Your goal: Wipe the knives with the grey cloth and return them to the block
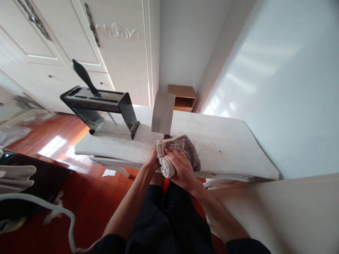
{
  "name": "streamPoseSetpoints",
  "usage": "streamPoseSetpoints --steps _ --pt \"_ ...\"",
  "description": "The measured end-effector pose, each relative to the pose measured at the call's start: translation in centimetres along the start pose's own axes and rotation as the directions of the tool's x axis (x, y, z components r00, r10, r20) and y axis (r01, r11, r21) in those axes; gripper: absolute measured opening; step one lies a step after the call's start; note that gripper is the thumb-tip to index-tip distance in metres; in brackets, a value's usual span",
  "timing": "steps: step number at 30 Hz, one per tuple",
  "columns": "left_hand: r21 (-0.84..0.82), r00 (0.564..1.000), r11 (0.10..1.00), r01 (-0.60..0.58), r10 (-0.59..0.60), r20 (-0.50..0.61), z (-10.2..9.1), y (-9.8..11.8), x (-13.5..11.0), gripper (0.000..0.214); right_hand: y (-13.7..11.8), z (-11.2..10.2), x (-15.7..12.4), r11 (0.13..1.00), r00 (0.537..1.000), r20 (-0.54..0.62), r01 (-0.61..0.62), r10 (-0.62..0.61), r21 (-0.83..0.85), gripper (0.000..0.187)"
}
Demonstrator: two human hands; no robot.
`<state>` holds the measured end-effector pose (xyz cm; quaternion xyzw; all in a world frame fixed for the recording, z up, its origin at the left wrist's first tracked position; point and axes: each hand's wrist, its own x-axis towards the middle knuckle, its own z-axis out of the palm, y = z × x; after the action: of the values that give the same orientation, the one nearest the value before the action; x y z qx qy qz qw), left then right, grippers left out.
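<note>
A cleaver (163, 113) points its broad metal blade upward over the white table, with its dark handle mostly hidden behind a folded towel. My left hand (153, 158) is closed at the handle behind the towel; most of its fingers are covered. My right hand (181, 167) grips the brown-and-cream towel (190, 151) from the front, its fingers pressed on the cloth. To the left stands a black knife block (99, 102) with open slots. One black-handled knife (84, 76) is in it, its thin blade showing underneath.
The white table (225, 144) has a marked top and stands against a pale wall. A small wooden cabinet (182, 92) sits behind it, white wardrobes (124, 63) at the back left. On the reddish floor lies a white paper (109, 172); a pale hose (47, 203) curves at lower left.
</note>
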<state>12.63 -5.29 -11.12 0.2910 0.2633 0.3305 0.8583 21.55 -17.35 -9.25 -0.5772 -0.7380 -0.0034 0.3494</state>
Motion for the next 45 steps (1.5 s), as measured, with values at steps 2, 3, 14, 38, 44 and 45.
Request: streamPoseSetpoints --steps 2,3,14,38,44,45 --pt "-0.032 0.998 0.998 0.053 -0.052 0.040 0.2 0.2 0.2 0.037 0.0 -0.2 -0.2 1.000 0.999 0.044 0.008 -0.008 -0.004 0.052" --pt "-0.044 0.997 0.997 0.065 -0.063 0.050 0.3 0.2 0.3 0.039 0.0 -0.3 -0.2 1.000 0.998 0.064 0.006 -0.006 -0.003 0.054" --pt "-0.044 0.989 0.998 -0.049 0.055 0.139 -0.4 0.1 0.3 0.047 0.3 -1.8 -1.6 0.999 0.973 0.228 0.002 -0.013 0.049 0.051" --pt "0.166 0.961 0.951 -0.260 0.271 -0.046 -0.1 -2.1 1.0 0.023 0.5 0.2 0.7 0.996 0.970 -0.233 -0.060 0.072 0.059 0.051" --pt "0.119 0.987 0.981 -0.154 0.159 -0.033 0.1 -1.0 0.6 0.021 -0.2 -0.2 -0.1 0.997 0.990 -0.120 -0.064 0.067 0.035 0.044" --pt "0.101 0.991 0.986 -0.129 0.132 -0.017 0.2 -0.9 0.6 0.026 -0.3 -0.5 -0.3 0.998 0.994 -0.088 -0.059 0.062 0.035 0.044"
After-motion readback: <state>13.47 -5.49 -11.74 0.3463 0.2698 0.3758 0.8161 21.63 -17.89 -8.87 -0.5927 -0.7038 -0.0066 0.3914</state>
